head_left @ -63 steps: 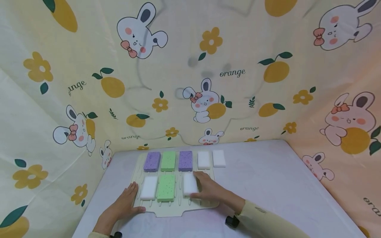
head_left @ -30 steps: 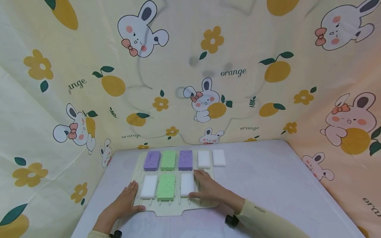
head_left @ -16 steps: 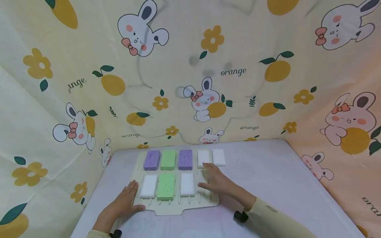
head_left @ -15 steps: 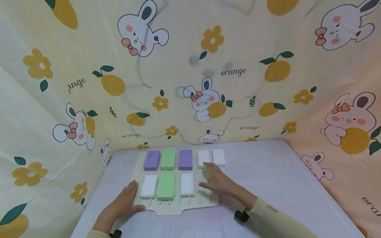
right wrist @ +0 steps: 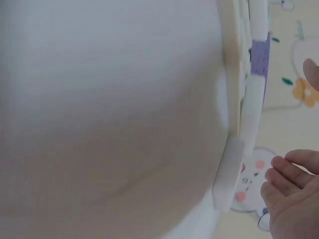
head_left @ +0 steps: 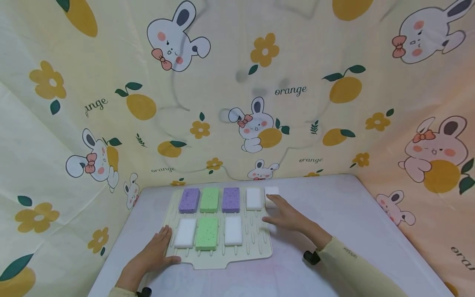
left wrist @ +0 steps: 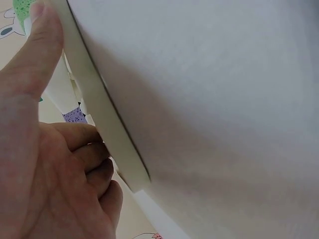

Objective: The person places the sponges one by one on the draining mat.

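Observation:
A cream ridged tray (head_left: 210,263) lies on the table with rectangular sponges in two rows. Along its left edge my left hand (head_left: 153,251) rests, fingertips on the rim and thumb by the near corner. My right hand (head_left: 289,215) hovers with extended fingers over a white sponge (head_left: 272,191) that lies just off the tray's right side; the right wrist view shows a gap between the hand and this white sponge (right wrist: 228,174). The front row holds a white sponge (head_left: 185,233), a green sponge (head_left: 207,233) and another white sponge (head_left: 233,231).
At the back of the tray sit a purple sponge (head_left: 189,201), a green sponge (head_left: 209,200), a second purple sponge (head_left: 231,200) and a white sponge (head_left: 254,199). Bare ridges show at the tray's front right. A patterned cloth (head_left: 297,123) stands behind the white table (head_left: 356,231).
The front-row white sponge on the right shifted slightly left. My right hand then released it and moved right and away over the far-right white sponge. My left hand stayed in place.

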